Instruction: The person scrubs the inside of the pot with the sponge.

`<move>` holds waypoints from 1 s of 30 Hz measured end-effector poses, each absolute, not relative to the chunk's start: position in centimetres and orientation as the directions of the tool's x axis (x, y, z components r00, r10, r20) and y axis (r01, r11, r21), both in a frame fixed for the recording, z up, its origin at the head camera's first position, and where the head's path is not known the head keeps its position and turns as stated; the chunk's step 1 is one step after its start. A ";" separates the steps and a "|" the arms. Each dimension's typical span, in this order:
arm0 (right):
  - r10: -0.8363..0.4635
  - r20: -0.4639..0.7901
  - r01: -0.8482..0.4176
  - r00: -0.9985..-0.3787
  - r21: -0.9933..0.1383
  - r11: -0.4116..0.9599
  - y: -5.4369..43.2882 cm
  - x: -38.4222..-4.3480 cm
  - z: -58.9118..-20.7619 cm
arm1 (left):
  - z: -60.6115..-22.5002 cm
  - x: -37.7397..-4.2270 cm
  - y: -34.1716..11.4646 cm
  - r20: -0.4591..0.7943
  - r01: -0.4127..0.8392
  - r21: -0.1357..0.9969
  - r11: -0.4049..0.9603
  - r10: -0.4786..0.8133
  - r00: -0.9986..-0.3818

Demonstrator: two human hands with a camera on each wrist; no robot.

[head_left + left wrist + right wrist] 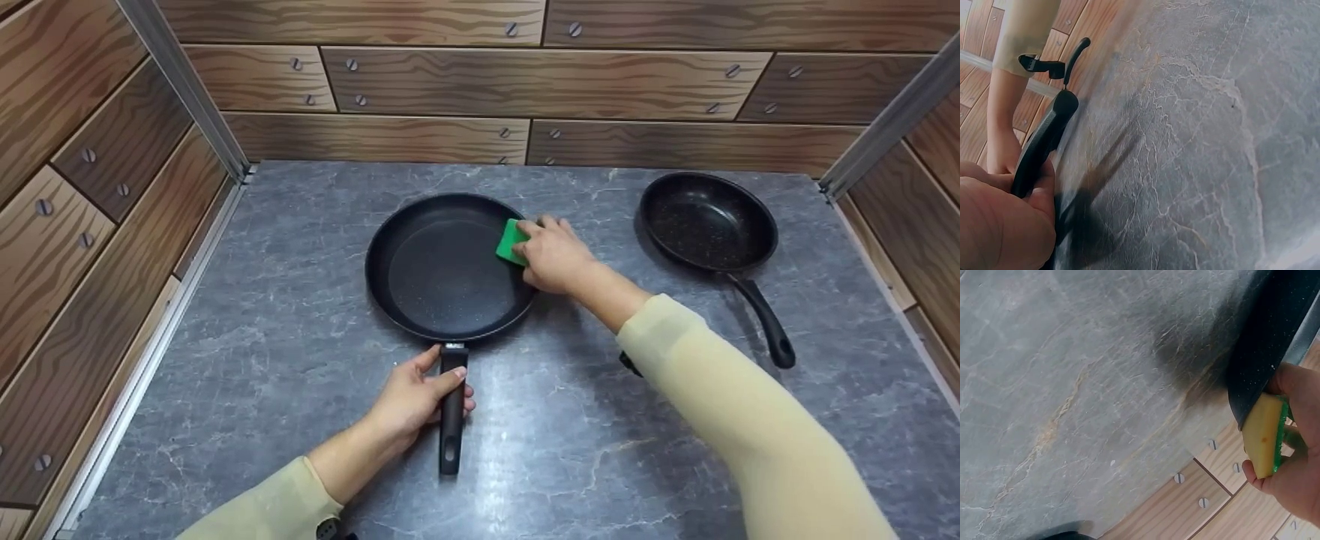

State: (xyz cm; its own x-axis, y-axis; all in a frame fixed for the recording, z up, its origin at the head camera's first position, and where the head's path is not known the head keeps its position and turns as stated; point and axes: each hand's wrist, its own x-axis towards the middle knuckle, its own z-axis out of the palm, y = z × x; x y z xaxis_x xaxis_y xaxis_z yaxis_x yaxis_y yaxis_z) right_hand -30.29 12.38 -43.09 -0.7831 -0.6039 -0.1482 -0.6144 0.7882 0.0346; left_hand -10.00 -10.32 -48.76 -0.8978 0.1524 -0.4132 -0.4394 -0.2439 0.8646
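A large black frying pan [450, 277] is at the middle of the table, its handle [451, 420] toward me. My left hand [416, 390] grips that handle near the pan body, thumb over the top; the left wrist view shows the handle [1044, 140] sticking out of the fist. With my right hand [555, 255] I pinch a sponge [511, 242] at the pan's right inner rim, green side up. In the right wrist view the sponge's yellow side [1262, 436] lies against the pan edge [1258, 343], with my right hand [1297, 455] around it.
A smaller black speckled frying pan [709, 221] stands at the back right, its handle [765, 322] angled toward the front right. The grey marbled tabletop [262, 300] is bordered by wood-patterned walls [480, 82] at the back and sides, with metal corner posts [187, 82].
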 end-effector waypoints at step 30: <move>-0.663 -0.245 -0.668 -0.707 -0.076 0.740 13.4 -28.4 -41.3 | -48.8 -10.0 -10.5 -0.399 -0.431 0.864 -0.259 0.169 -0.901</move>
